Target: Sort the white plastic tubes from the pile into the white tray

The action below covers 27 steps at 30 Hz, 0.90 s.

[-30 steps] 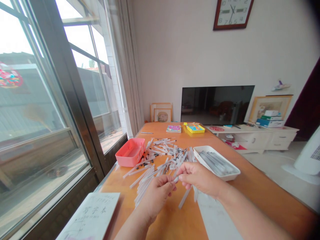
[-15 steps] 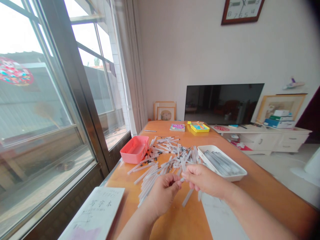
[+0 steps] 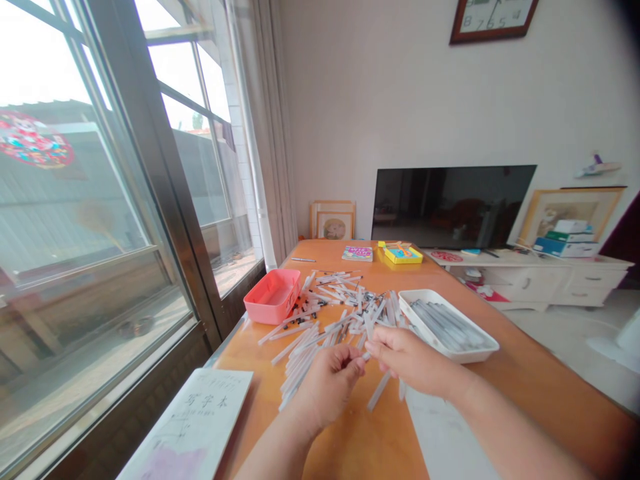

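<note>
While the left hand [image 3: 331,381] and right hand [image 3: 409,360] meet, they pinch one white tube [image 3: 367,356].
Each grips an end, just above the tube pile [image 3: 325,321] on the counter [image 3: 350,443].

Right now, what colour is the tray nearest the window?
Coral pink; the tray shows best in the head view.

Only two bare hands and forearms show of the person. The left hand [image 3: 333,383], on the window side of the white tray [image 3: 480,353], has a rounded back and thick fingers. The right hand [image 3: 407,360], just before the tray's near rim, joins a broad forearm, bare to the picture's edge.
</note>
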### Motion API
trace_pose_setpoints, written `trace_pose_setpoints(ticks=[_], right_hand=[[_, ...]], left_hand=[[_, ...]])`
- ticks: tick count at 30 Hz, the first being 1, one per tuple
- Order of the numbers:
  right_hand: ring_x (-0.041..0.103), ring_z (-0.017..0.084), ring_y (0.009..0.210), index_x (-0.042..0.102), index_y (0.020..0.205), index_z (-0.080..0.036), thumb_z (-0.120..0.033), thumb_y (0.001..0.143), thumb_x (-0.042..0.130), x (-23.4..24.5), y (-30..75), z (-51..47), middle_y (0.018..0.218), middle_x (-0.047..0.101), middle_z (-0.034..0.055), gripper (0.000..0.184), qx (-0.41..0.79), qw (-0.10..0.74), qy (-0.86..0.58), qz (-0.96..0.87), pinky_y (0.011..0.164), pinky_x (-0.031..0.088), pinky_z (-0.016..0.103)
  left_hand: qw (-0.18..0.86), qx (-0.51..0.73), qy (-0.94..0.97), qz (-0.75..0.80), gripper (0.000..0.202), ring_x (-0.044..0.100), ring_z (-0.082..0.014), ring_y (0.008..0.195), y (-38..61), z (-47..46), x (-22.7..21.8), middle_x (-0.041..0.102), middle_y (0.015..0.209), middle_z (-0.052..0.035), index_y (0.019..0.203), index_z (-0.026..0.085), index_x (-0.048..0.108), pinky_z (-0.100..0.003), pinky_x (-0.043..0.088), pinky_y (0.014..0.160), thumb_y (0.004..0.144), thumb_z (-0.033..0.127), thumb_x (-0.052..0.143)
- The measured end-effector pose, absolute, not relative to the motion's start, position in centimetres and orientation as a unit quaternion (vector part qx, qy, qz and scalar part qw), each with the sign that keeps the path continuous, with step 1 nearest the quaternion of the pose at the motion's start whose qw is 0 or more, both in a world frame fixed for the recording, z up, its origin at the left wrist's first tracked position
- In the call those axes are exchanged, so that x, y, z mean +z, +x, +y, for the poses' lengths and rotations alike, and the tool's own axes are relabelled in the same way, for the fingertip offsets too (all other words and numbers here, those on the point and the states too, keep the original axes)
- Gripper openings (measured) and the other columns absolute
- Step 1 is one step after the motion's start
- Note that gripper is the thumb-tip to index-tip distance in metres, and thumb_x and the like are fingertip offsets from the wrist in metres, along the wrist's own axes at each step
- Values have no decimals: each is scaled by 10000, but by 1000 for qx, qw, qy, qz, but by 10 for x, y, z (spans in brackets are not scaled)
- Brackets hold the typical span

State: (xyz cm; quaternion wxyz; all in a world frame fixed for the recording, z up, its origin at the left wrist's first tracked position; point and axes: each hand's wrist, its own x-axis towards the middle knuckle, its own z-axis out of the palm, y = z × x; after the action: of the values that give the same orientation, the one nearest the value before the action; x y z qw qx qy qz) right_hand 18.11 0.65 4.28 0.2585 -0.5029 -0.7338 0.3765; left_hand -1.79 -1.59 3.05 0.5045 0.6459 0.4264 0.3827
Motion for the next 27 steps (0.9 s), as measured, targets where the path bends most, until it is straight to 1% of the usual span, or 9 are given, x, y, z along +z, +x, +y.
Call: trace_pose_setpoints(ticks=[4, 7, 10, 12, 14, 17, 20, 24, 27], right_hand=[[488, 133, 558, 506, 696, -211, -639, 1003, 394, 34, 178, 10, 560, 490, -39, 538, 354, 257, -523, -732, 556, 362, 258], [520, 137, 566, 538, 718, -204, -682, 1005, 326, 39, 179, 9, 582, 535, -25, 596, 370, 263, -523, -722, 579, 390, 265], [556, 135, 635, 563, 797, -205, -624, 1012, 398, 47, 182, 6, 702, 600, -19, 499, 378, 268, -494, -735, 619, 413, 259], [550, 136, 654, 550, 794, -208, -574, 1006, 456, 47, 182, 5, 725, 603, -21, 433, 372, 260, -487, -746, 622, 409, 257], [523, 138, 635, 526, 752, -209, -564, 1007, 452, 44, 181, 6, 676, 572, -27, 444, 356, 256, -498, -748, 600, 386, 260], [495, 141, 591, 512, 713, -211, -616, 1014, 390, 37, 179, 9, 591, 508, -36, 519, 346, 258, -517, -739, 576, 357, 268], [501, 138, 591, 524, 727, -210, -648, 1021, 325, 38, 181, 10, 616, 536, -31, 564, 353, 266, -517, -733, 588, 368, 271], [514, 135, 656, 519, 783, -215, -567, 1021, 420, 45, 184, 8, 730, 576, -31, 436, 352, 260, -491, -753, 602, 377, 260], [485, 138, 662, 486, 749, -214, -509, 1018, 443, 41, 182, 9, 695, 531, -37, 402, 321, 258, -500, -762, 608, 362, 265]], left_hand=[[498, 382, 661, 413, 263, 403, -145, 646, -18, -15, 28, 519, 669, 16, 777, 193, 659, -266, 287, 615, 904, 418, 611], [489, 376, 668, 417, 252, 420, -145, 660, -19, -12, 26, 532, 683, 15, 803, 180, 668, -263, 303, 624, 917, 394, 598], [485, 371, 667, 427, 247, 420, -138, 651, -20, -12, 25, 517, 676, 24, 807, 174, 661, -260, 306, 619, 930, 374, 584], [480, 371, 671, 427, 251, 410, -134, 647, -20, -12, 25, 498, 669, 31, 791, 177, 646, -258, 297, 613, 937, 370, 577], [471, 375, 681, 417, 251, 402, -135, 658, -19, -13, 24, 490, 675, 31, 783, 182, 635, -258, 292, 616, 941, 367, 575], [463, 378, 689, 409, 231, 402, -140, 668, -19, -14, 23, 497, 684, 28, 800, 191, 638, -260, 293, 623, 944, 359, 570], [465, 378, 684, 417, 230, 405, -145, 666, -19, -13, 21, 501, 672, 25, 781, 197, 628, -261, 292, 618, 941, 352, 571], [469, 385, 675, 420, 241, 404, -146, 658, -19, -12, 20, 498, 662, 25, 748, 203, 612, -258, 293, 610, 936, 349, 573], [464, 391, 679, 414, 220, 397, -145, 646, -17, -12, 19, 496, 663, 24, 774, 204, 636, -259, 290, 602, 932, 342, 572]])
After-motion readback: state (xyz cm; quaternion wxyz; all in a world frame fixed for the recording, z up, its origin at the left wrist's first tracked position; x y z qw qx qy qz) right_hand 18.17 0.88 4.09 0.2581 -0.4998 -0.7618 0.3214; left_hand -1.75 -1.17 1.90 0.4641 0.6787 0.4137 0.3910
